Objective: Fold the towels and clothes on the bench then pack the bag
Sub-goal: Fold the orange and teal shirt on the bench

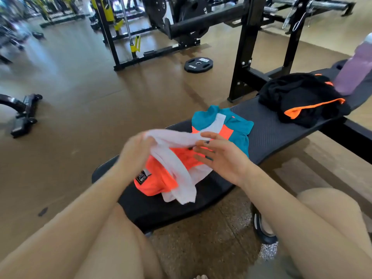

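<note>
A black padded bench (269, 135) runs from near me to the upper right. On its near end lies a bright orange garment (159, 178) with a small label. My left hand (134, 152) grips a white cloth (177, 158) lifted over the orange one. With its fingers spread, my right hand (219, 156) rests on the cloth's other side. Behind them a teal, orange and white garment (237, 125) lies on the bench. Farther along sits a crumpled black item with orange trim (302, 99); whether it is a bag or clothing is unclear.
A purple bottle (354, 67) stands at the bench's far end. The black rack uprights (247, 49) rise behind the bench. A 10 kg weight plate (198, 64) lies on the brown floor, and other gym machines stand at the left and back. My knees frame the bottom.
</note>
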`<move>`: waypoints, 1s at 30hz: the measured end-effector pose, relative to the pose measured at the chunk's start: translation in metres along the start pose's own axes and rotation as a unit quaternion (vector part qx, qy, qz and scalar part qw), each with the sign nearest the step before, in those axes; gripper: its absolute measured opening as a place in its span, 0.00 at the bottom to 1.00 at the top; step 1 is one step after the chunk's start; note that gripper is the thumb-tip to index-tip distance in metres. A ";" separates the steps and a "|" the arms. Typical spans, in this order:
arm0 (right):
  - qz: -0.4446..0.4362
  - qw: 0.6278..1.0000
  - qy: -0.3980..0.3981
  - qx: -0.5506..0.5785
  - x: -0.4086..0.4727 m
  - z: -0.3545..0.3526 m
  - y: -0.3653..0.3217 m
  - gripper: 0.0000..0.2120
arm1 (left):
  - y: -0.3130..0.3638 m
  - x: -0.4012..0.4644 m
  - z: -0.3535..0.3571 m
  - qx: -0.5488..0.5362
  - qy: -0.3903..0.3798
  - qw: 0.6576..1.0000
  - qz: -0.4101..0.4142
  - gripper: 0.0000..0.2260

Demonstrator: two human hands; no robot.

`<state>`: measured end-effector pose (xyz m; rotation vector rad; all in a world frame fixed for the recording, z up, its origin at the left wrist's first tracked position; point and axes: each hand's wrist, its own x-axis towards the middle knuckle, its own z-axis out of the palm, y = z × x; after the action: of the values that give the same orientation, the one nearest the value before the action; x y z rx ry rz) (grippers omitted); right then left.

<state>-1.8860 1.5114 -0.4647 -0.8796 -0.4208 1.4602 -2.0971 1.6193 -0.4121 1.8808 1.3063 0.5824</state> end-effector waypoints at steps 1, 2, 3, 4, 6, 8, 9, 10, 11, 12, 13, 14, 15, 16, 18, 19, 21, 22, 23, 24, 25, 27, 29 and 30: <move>-0.024 0.994 0.054 -0.091 0.002 -0.003 -0.001 0.12 | -0.008 0.010 -0.017 -0.077 0.045 0.996 -0.022 0.16; -0.052 0.964 0.111 -0.236 0.005 -0.009 0.000 0.12 | -0.023 0.020 -0.034 -0.148 0.080 0.984 -0.061 0.16; -0.078 0.896 0.148 -0.412 0.007 -0.018 0.003 0.14 | -0.041 0.028 -0.048 -0.187 0.110 0.970 -0.114 0.18; -0.093 0.799 0.146 -0.576 0.008 -0.026 0.009 0.18 | -0.059 0.032 -0.059 -0.202 0.134 0.954 -0.174 0.23; -0.099 0.619 0.083 -0.775 0.010 -0.042 0.025 0.26 | -0.096 0.036 -0.066 -0.206 0.141 0.925 -0.286 0.35; -0.071 0.550 0.045 -0.831 0.011 -0.052 0.037 0.30 | -0.110 0.039 -0.057 -0.196 0.111 0.919 -0.325 0.38; -0.064 0.534 0.052 -0.842 0.012 -0.052 0.037 0.29 | -0.111 0.044 -0.051 -0.179 0.107 0.926 -0.314 0.39; -0.065 0.523 0.071 -0.847 0.013 -0.050 0.034 0.26 | -0.106 0.047 -0.046 -0.154 0.111 0.938 -0.289 0.37; -0.063 0.525 0.095 -0.843 0.014 -0.048 0.030 0.24 | -0.098 0.049 -0.043 -0.113 0.119 0.951 -0.260 0.34; -0.063 0.535 0.113 -0.835 0.014 -0.047 0.026 0.22 | -0.093 0.051 -0.040 -0.053 0.126 0.966 -0.221 0.33; -0.058 0.546 0.120 -0.827 0.014 -0.045 0.023 0.20 | -0.086 0.050 -0.036 0.020 0.122 0.976 -0.179 0.34; -0.047 0.551 0.117 -0.825 0.014 -0.044 0.022 0.18 | -0.080 0.046 -0.032 0.082 0.102 0.982 -0.135 0.36; -0.033 0.551 0.107 -0.827 0.013 -0.042 0.023 0.18 | -0.074 0.041 -0.027 0.129 0.063 0.986 -0.083 0.38; -0.015 0.549 0.094 -0.830 0.011 -0.041 0.024 0.18 | -0.072 0.037 -0.022 0.164 0.000 0.985 -0.043 0.39; 0.024 0.543 0.075 -0.836 0.009 -0.042 0.024 0.19 | -0.068 0.029 -0.007 0.241 -0.148 0.959 -0.018 0.42; 0.040 0.541 0.074 -0.837 0.007 -0.045 0.020 0.18 | -0.067 0.024 0.000 0.287 -0.213 0.934 -0.026 0.43; 0.064 0.538 0.099 -0.835 0.007 -0.057 0.003 0.15 | -0.066 0.016 0.013 0.381 -0.279 0.881 -0.023 0.44; 0.073 0.535 0.122 -0.833 0.008 -0.064 -0.008 0.13 | -0.068 0.014 0.018 0.414 -0.278 0.867 -0.005 0.43; 0.084 0.527 0.147 -0.833 0.009 -0.071 -0.018 0.11 | -0.070 0.013 0.022 0.429 -0.265 0.863 0.014 0.43; 0.092 0.512 0.171 -0.837 0.009 -0.077 -0.028 0.09 | -0.071 0.013 0.025 0.432 -0.244 0.868 0.023 0.43; 0.098 0.496 0.191 -0.841 0.009 -0.083 -0.036 0.07 | -0.071 0.014 0.025 0.436 -0.226 0.871 0.027 0.44; 0.099 0.438 0.231 -0.863 0.007 -0.094 -0.043 0.03 | -0.073 0.017 0.023 0.468 -0.194 0.862 0.017 0.45; 0.093 0.353 0.257 -0.895 0.004 -0.097 -0.037 0.11 | -0.077 0.017 0.019 0.499 -0.175 0.849 -0.013 0.48; 0.075 0.331 0.254 -0.906 0.003 -0.094 -0.029 0.15 | -0.079 0.016 0.018 0.499 -0.171 0.849 -0.027 0.49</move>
<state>-1.7978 1.4935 -0.5036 -3.0479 -1.5527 -0.0178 -2.1236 1.6434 -0.4864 2.5613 1.5335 -0.6030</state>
